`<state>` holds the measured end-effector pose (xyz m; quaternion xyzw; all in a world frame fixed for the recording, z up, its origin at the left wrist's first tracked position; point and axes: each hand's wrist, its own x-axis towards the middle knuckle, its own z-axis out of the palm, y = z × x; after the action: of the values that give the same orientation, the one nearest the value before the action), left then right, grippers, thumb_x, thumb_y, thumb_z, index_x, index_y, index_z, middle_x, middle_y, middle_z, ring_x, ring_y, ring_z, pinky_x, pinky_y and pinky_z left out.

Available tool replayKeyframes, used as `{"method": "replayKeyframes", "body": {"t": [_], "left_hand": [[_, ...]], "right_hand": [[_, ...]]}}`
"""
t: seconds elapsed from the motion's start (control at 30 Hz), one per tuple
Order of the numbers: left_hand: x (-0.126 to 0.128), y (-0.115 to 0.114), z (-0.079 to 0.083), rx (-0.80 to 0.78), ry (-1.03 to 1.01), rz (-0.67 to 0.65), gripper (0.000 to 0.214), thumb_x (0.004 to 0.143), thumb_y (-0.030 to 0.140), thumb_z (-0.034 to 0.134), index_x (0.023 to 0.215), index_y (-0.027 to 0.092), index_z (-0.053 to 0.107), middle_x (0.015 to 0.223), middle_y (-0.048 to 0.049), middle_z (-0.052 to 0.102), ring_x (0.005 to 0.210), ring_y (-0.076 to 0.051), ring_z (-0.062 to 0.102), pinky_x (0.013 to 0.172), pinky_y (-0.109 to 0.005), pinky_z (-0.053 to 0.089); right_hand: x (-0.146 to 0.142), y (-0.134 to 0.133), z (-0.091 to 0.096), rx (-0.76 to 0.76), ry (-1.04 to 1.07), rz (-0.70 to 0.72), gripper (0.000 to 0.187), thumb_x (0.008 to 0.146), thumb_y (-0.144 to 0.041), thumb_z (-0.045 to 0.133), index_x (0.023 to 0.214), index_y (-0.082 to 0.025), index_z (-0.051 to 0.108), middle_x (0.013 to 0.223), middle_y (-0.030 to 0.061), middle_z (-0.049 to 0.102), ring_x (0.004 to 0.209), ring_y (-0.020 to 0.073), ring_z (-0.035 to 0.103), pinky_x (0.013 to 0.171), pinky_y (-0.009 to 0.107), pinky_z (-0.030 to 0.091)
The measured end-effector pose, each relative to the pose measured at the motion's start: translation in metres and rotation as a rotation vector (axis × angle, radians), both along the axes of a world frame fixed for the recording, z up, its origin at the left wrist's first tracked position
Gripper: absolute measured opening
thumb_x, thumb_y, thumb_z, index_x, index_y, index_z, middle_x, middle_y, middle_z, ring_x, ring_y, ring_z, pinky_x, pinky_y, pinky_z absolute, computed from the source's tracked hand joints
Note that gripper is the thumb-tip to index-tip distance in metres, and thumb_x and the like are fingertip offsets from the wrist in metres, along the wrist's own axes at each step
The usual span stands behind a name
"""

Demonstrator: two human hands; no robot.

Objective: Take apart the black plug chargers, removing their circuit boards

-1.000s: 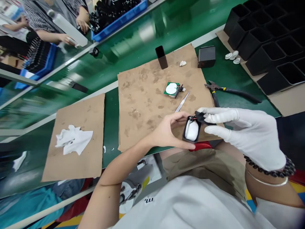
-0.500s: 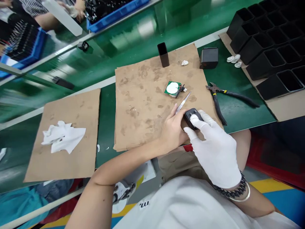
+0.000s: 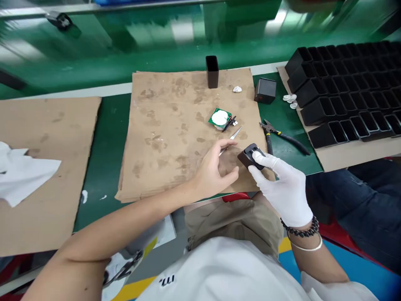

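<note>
My right hand [image 3: 283, 184], in a white glove, grips a black power adapter [image 3: 246, 159] with metal plug pins on its upper face. My bare left hand [image 3: 216, 169] is just left of the adapter, apart from it, with thumb and fingers spread. Metal tweezers [image 3: 236, 133] lie on the cardboard, partly hidden behind the left index finger. Beyond them sits a green circuit board [image 3: 215, 113] with a white round patch and short wires. An open black case [image 3: 212, 75] stands upright at the cardboard's far edge.
Diagonal cutters [image 3: 286, 138] lie right of the cardboard mat [image 3: 163, 159]. A black cube-shaped unit [image 3: 265, 91] and small white pieces [image 3: 293, 105] are behind them. Rows of black cases [image 3: 322, 136] stand at the right. White cloth [image 3: 28, 175] lies on a second cardboard at left.
My left hand has let go of the adapter and opened, drawing slightly left. My right hand still grips the adapter. The camera view has turned right.
</note>
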<state>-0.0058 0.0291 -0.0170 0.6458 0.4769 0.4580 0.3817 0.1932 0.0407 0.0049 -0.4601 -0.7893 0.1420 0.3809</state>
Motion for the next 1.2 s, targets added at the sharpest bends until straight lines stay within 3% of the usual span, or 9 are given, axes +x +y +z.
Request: {"method": "replayKeyframes", "body": {"t": [0.17, 0.23, 0.33, 0.43, 0.73, 0.9, 1.03, 1.2], "left_hand": [[-0.002, 0.005, -0.003, 0.025, 0.021, -0.101, 0.049, 0.092, 0.026, 0.068, 0.139, 0.020, 0.054, 0.140, -0.0147, 0.064, 0.132, -0.028, 0.061, 0.116, -0.045, 0.047], [-0.003, 0.007, -0.003, 0.069, 0.022, -0.160, 0.051, 0.093, 0.029, 0.069, 0.141, 0.022, 0.055, 0.140, -0.0130, 0.067, 0.132, -0.027, 0.063, 0.121, -0.047, 0.041], [-0.004, 0.010, -0.002, 0.115, 0.027, -0.191, 0.045, 0.094, 0.030, 0.069, 0.139, 0.024, 0.060, 0.135, -0.0096, 0.072, 0.127, -0.024, 0.067, 0.127, -0.048, 0.033], [-0.004, 0.010, -0.002, 0.100, 0.034, -0.167, 0.035, 0.095, 0.031, 0.068, 0.130, 0.023, 0.067, 0.130, -0.0085, 0.075, 0.122, -0.023, 0.070, 0.126, -0.046, 0.036], [-0.004, 0.009, -0.001, 0.057, 0.029, -0.160, 0.038, 0.094, 0.030, 0.069, 0.132, 0.022, 0.067, 0.137, -0.0080, 0.071, 0.125, -0.023, 0.070, 0.127, -0.046, 0.039], [-0.006, 0.010, 0.002, 0.034, 0.021, -0.157, 0.036, 0.101, 0.030, 0.055, 0.135, 0.020, 0.065, 0.132, -0.0088, 0.074, 0.119, -0.022, 0.072, 0.128, -0.045, 0.036], [-0.006, 0.012, 0.004, 0.042, -0.010, -0.164, 0.033, 0.103, 0.027, 0.049, 0.129, 0.023, 0.069, 0.134, -0.0075, 0.072, 0.120, -0.021, 0.072, 0.125, -0.044, 0.037], [-0.004, 0.011, 0.003, 0.033, -0.037, -0.141, 0.032, 0.104, 0.028, 0.049, 0.126, 0.023, 0.071, 0.130, -0.0069, 0.075, 0.120, -0.021, 0.071, 0.124, -0.042, 0.039]], "right_hand": [[0.003, 0.005, -0.002, -0.043, 0.039, 0.136, 0.027, 0.088, -0.016, 0.073, 0.114, -0.024, 0.073, 0.120, 0.0056, 0.078, 0.107, 0.0228, 0.077, 0.095, 0.033, 0.065], [0.005, 0.004, 0.001, -0.104, 0.044, 0.188, 0.030, 0.090, -0.017, 0.072, 0.118, -0.025, 0.072, 0.121, 0.0050, 0.077, 0.109, 0.0230, 0.076, 0.098, 0.035, 0.064], [0.008, 0.001, 0.000, -0.208, 0.057, 0.161, 0.041, 0.090, -0.025, 0.073, 0.131, -0.024, 0.065, 0.125, 0.0069, 0.076, 0.113, 0.0238, 0.075, 0.099, 0.037, 0.063], [0.010, -0.001, -0.003, -0.269, 0.073, 0.144, 0.049, 0.090, -0.032, 0.075, 0.136, -0.023, 0.062, 0.131, 0.0087, 0.073, 0.119, 0.0246, 0.072, 0.102, 0.038, 0.061], [0.003, 0.001, -0.001, -0.363, 0.184, 0.108, 0.027, 0.093, -0.033, 0.072, 0.117, -0.021, 0.070, 0.118, 0.0067, 0.078, 0.110, 0.0229, 0.076, 0.099, 0.037, 0.062], [0.004, 0.006, -0.004, -0.219, 0.064, 0.204, 0.032, 0.096, -0.032, 0.067, 0.127, -0.024, 0.066, 0.124, 0.0069, 0.076, 0.114, 0.0231, 0.074, 0.097, 0.037, 0.063], [0.005, 0.010, 0.000, -0.016, -0.157, 0.254, 0.026, 0.094, -0.027, 0.070, 0.120, -0.027, 0.069, 0.133, 0.0069, 0.072, 0.112, 0.0240, 0.075, 0.085, 0.034, 0.065], [0.001, 0.018, 0.018, 0.107, -0.239, 0.299, 0.019, 0.092, -0.020, 0.070, 0.110, -0.026, 0.068, 0.110, 0.0020, 0.081, 0.095, 0.0198, 0.079, 0.072, 0.027, 0.063]]}}
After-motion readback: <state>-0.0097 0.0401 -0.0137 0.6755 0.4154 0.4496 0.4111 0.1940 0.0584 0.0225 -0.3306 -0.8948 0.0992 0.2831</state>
